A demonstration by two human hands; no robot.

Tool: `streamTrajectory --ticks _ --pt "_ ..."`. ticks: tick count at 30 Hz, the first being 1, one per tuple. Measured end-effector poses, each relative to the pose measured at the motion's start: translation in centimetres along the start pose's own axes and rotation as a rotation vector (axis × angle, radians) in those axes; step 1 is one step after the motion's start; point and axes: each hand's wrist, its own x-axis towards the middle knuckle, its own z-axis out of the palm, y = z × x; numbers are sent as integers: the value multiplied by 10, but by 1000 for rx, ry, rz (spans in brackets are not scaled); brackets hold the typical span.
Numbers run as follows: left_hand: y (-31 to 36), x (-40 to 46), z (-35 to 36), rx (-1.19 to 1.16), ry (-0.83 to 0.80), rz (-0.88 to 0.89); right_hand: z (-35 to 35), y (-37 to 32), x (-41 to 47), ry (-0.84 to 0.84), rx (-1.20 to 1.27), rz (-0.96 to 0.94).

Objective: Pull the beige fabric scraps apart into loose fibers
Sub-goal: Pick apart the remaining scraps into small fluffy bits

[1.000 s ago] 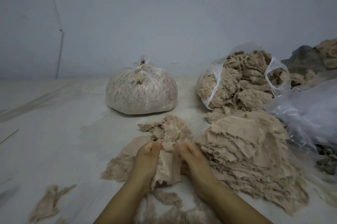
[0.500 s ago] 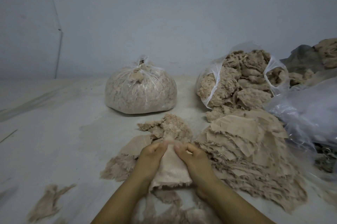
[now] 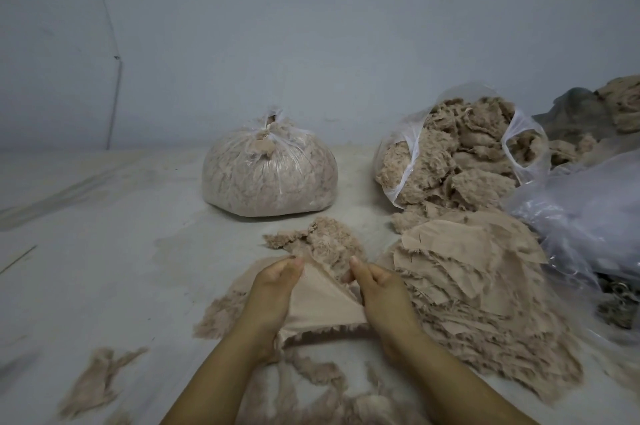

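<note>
Since half a second ago, both hands have drawn a little apart, and the beige scrap (image 3: pixel 320 300) between them is now stretched into a wider, tauter sheet. Left hand (image 3: pixel 273 293) pinches the scrap's upper left edge, its fingers curled round the cloth; right hand (image 3: pixel 379 289) pinches the upper right edge the same way, thumb on top. Each grip is closed on the fabric, and the two grips stand near each other but apart, with cloth spanning the gap. Its frayed lower hem hangs just above the surface, at about 6 o'clock from the centre of the view.

Just beyond the fingertips, toward 12 o'clock, lies a small heap of loose fibers (image 3: pixel 325 244). At 3 o'clock from the hands sits the stack of flat beige scraps (image 3: pixel 467 269), touching the right wrist's side. Behind that stack, toward 1 o'clock, an open plastic bag (image 3: pixel 450 161) spills fluffy fibre. A tied plastic bag (image 3: pixel 270 175) full of the same stuff stands at 12 o'clock, well apart from the hands. A crumpled clear plastic sheet (image 3: pixel 588 213) lies at 3 o'clock by the frame's edge. More wisps of fibre (image 3: pixel 97 379) lie at 8 o'clock on the pale floor (image 3: pixel 104 251).
</note>
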Motion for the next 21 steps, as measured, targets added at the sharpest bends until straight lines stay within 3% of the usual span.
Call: streamTrajectory --ticks 7,12,15,18,21 --pt "6 5 -18 -14 41 -43 -21 -3 4 20 -173 -58" --pt "4 2 -7 34 -18 -60 -10 -5 -8 -340 -79 -18" --pt "6 0 -7 -68 -61 -100 -6 1 -11 -496 94 103" --pt "7 0 -10 -158 -81 -118 -5 4 -11 -473 167 142" --pt "8 3 -14 -209 -52 -127 -8 5 -5 -286 320 166"
